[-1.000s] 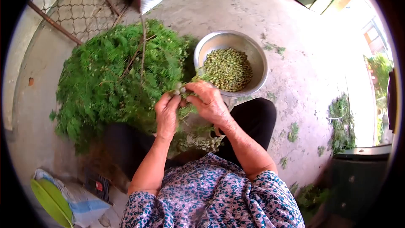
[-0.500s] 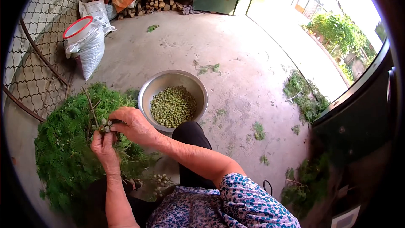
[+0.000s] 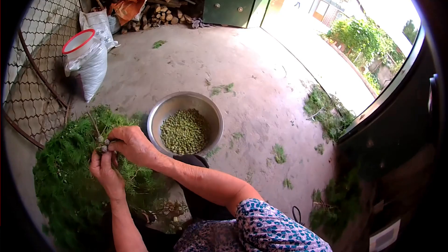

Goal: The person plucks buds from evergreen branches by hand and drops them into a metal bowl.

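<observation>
My left hand [image 3: 107, 173] is closed on a small cluster of round green-grey cones [image 3: 103, 145], holding it from below. From the right, my right hand [image 3: 133, 145] pinches at the same cluster, thumb and fingers together. Both hands are over a big heap of green feathery branches [image 3: 60, 172] at the lower left. Beside my right hand, on the floor, stands a metal basin [image 3: 215, 120] with many small green cones [image 3: 184, 131] inside. Some loose cones [image 3: 175, 210] lie low, near my legs.
A white sack [image 3: 91, 72] with a red-rimmed top stands by the wire mesh [image 3: 37, 88]. Stacked firewood [image 3: 165, 15] and a green door [image 3: 231, 0] are at the back. Green sprigs [image 3: 322, 112] lie on the floor at the right.
The view has swung, bringing the firewood, sacks and doorway into sight. My hands, still together at the cones, and the basin now appear further left in the picture.
</observation>
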`<state>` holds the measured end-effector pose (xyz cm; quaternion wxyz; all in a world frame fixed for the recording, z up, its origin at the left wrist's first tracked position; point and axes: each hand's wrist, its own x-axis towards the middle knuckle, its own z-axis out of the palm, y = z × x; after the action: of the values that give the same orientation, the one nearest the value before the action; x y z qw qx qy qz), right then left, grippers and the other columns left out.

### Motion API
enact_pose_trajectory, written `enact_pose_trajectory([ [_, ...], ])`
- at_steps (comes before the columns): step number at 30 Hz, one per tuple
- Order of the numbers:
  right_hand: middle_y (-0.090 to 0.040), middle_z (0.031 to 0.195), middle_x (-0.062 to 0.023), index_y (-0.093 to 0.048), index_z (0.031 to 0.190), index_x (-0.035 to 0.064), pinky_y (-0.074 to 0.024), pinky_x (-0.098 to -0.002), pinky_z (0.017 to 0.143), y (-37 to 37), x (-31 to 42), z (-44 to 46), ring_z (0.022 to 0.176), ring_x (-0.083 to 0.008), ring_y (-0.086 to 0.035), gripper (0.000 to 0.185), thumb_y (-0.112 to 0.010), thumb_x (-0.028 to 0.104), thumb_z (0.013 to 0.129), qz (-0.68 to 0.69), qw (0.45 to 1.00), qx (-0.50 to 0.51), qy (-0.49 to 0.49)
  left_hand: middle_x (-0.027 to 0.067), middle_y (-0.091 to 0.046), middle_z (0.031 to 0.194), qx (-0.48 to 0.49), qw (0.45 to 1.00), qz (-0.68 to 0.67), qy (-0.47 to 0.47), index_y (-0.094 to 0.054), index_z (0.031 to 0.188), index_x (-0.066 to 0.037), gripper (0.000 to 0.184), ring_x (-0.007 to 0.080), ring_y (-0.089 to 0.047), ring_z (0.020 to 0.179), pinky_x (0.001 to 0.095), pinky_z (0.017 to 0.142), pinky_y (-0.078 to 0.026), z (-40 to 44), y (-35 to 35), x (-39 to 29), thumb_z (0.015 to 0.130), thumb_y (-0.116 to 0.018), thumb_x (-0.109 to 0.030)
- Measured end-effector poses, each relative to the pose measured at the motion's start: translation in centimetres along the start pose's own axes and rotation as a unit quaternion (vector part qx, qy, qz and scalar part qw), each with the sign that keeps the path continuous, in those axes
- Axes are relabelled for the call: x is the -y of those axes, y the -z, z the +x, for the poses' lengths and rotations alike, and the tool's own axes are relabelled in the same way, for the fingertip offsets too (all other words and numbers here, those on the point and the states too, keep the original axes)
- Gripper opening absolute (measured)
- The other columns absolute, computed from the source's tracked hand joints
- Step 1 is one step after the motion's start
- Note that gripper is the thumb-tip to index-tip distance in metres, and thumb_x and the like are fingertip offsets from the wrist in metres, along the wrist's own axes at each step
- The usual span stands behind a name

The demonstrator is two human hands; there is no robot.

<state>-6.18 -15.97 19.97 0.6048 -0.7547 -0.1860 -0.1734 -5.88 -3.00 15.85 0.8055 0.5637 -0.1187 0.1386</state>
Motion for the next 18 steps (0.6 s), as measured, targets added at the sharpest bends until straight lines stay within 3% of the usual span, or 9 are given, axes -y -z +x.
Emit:
enact_pose_trajectory([
  [5,-0.061,0.073,-0.0191,-0.060,0.087,-0.0046,-0.0471,-0.0336,0.061,-1.1,-4.8,2.7,0.067,-0.0281,-0.061,0.018,-0.063,0.004,0.071,-0.017,0.999,0.044,-0.025,-0.0064,-0.048,0.066,-0.058,0.993,-0.042,0.095,-0.059,0.085,-0.006,0.006,0.0021,-0.034,0.055,0.0177,0.049,-0.026,2.4,1.2,2.7,0.082,-0.054,-0.007],
  [6,-0.061,0.073,-0.0190,-0.060,0.086,-0.0048,-0.0471,-0.0329,0.061,-1.4,-5.8,3.4,0.068,-0.0273,-0.061,0.018,-0.064,0.006,0.072,0.011,0.997,0.060,-0.043,-0.0062,-0.049,0.066,-0.030,0.991,-0.046,0.118,-0.060,0.085,-0.006,0.006,0.0023,-0.036,0.055,0.0179,0.049,-0.026,3.1,2.6,3.5,0.081,-0.055,-0.007],
  [7,-0.062,0.072,-0.0176,-0.061,0.087,-0.0048,-0.0470,-0.0314,0.062,-1.8,-7.1,3.9,0.067,-0.0229,-0.061,0.018,-0.064,0.006,0.072,0.004,0.997,0.060,-0.040,-0.0063,-0.049,0.066,-0.027,0.990,-0.050,0.128,-0.060,0.085,-0.006,0.006,0.0025,-0.036,0.055,0.0181,0.049,-0.026,3.6,3.4,4.4,0.081,-0.055,-0.006],
  [8,-0.062,0.072,-0.0158,-0.061,0.088,-0.0046,-0.0469,-0.0298,0.063,-2.5,-8.5,4.3,0.066,-0.0176,-0.060,0.019,-0.064,0.005,0.073,0.068,0.990,0.073,-0.102,-0.0060,-0.049,0.065,-0.019,0.990,-0.052,0.132,-0.060,0.084,-0.006,0.005,0.0030,-0.038,0.055,0.0186,0.049,-0.027,4.1,4.2,5.4,0.081,-0.055,-0.006],
  [9,-0.063,0.072,-0.0136,-0.061,0.090,-0.0042,-0.0467,-0.0285,0.063,-2.5,-8.6,4.9,0.066,-0.0133,-0.058,0.018,-0.064,0.005,0.075,0.024,0.989,0.095,-0.112,-0.0055,-0.048,0.064,-0.029,0.987,-0.038,0.154,-0.060,0.083,-0.006,0.004,0.0038,-0.039,0.056,0.0193,0.050,-0.029,4.5,4.5,6.1,0.081,-0.056,-0.007],
  [13,-0.061,0.082,-0.0020,-0.059,0.092,-0.0013,-0.0440,-0.0239,0.074,-4.3,-13.8,5.3,0.078,-0.0098,-0.054,0.012,-0.059,0.005,0.081,0.145,0.964,0.099,-0.197,-0.0013,-0.053,0.063,-0.056,0.981,-0.032,0.185,-0.061,0.080,-0.004,0.005,0.0063,-0.044,0.053,0.0204,0.050,-0.034,5.8,6.3,8.4,0.080,-0.059,-0.008],
  [18,-0.059,0.082,-0.0014,-0.055,0.100,0.0015,-0.0417,-0.0239,0.080,-5.2,-14.8,5.9,0.080,-0.0103,-0.054,0.018,-0.057,0.007,0.083,0.315,0.917,0.038,-0.242,-0.0020,-0.054,0.064,-0.054,0.978,-0.034,0.200,-0.061,0.081,-0.004,0.008,0.0055,-0.045,0.056,0.0196,0.052,-0.035,6.9,7.2,8.7,0.081,-0.060,-0.012],
])
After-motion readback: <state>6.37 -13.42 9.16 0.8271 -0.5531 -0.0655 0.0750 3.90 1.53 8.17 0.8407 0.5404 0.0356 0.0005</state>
